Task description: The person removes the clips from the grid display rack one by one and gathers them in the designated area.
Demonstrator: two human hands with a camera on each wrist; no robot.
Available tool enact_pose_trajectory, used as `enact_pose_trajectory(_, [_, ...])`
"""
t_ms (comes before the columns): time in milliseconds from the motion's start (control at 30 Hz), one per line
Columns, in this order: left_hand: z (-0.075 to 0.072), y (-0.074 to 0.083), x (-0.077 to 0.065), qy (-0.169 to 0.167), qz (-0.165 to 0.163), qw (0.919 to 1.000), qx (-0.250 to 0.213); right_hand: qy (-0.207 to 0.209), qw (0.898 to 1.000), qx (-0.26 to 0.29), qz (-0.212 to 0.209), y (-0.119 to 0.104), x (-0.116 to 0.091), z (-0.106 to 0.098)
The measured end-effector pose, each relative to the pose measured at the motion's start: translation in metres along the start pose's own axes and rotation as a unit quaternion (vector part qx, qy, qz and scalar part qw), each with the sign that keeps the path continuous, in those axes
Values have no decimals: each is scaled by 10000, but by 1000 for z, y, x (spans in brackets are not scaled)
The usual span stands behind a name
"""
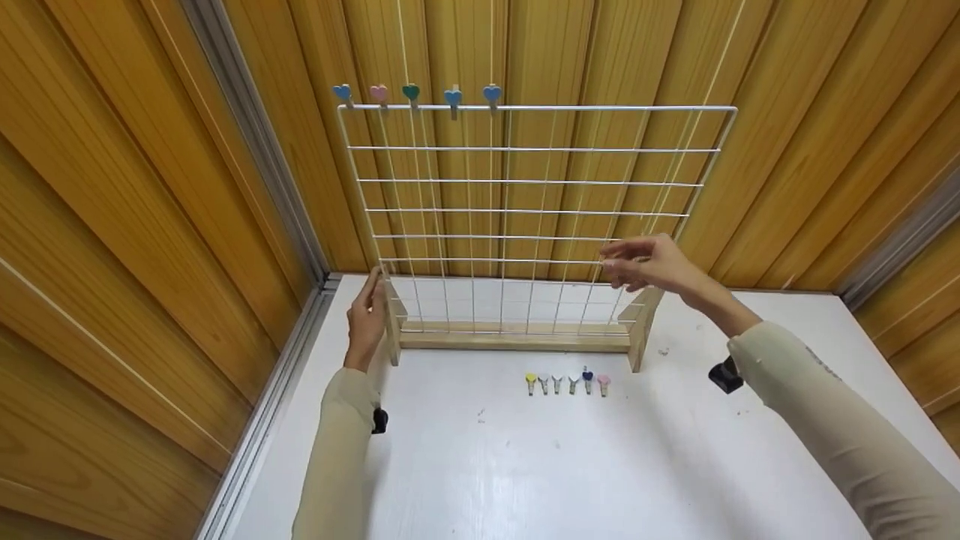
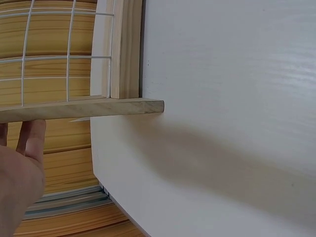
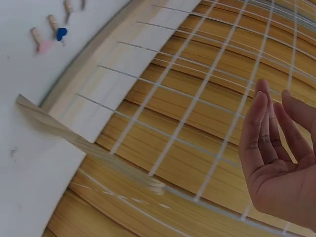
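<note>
A white wire grid (image 1: 615, 109) stands upright in a wooden stand (image 1: 517, 342). Several heart-topped clothespins, blue (image 1: 491, 94), pink (image 1: 379, 93) and green (image 1: 411, 91), are clipped along the left half of its top wire. My left hand (image 1: 364, 322) is at the stand's left side; in the left wrist view its fingertips touch the outer face of the wooden side piece (image 2: 89, 108). In front of the grid's lower right, my right hand (image 1: 646, 266) is raised with loosely bent fingers. The right wrist view shows nothing between thumb and fingers of that hand (image 3: 276, 168).
On the white table (image 1: 480, 465), a row of several more heart clothespins lies in front of the stand, including a yellow one (image 1: 531, 383), a dark blue one (image 1: 588, 379) and a pink one (image 1: 604, 385). Wood-patterned panels (image 1: 787, 150) rise behind the grid.
</note>
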State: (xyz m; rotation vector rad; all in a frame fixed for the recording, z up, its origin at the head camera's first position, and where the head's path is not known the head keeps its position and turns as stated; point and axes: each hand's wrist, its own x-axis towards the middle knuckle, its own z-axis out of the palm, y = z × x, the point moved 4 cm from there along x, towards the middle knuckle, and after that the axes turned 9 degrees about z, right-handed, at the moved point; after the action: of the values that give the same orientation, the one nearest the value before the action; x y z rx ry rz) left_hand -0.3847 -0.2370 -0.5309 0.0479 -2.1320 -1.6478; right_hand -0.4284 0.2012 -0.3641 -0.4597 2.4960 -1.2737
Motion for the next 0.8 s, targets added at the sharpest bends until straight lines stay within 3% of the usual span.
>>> enact_pose_trajectory(200, [-2, 1, 0, 34, -5, 10000, -9, 188, 9988, 8, -445, -68, 3, -16])
enact_pose_trajectory(400, [-4, 3, 1, 44, 11, 10000, 16, 498, 9945, 303, -876, -131, 3, -16])
enact_pose_trajectory(667, [-2, -3, -3, 31, 56, 10000, 39, 589, 9904, 182, -1237, -198, 6, -10])
enact_pose_trajectory(800, [0, -3, -2, 24, 134, 9999, -18, 979, 9842, 501, -1386, -226, 11, -9])
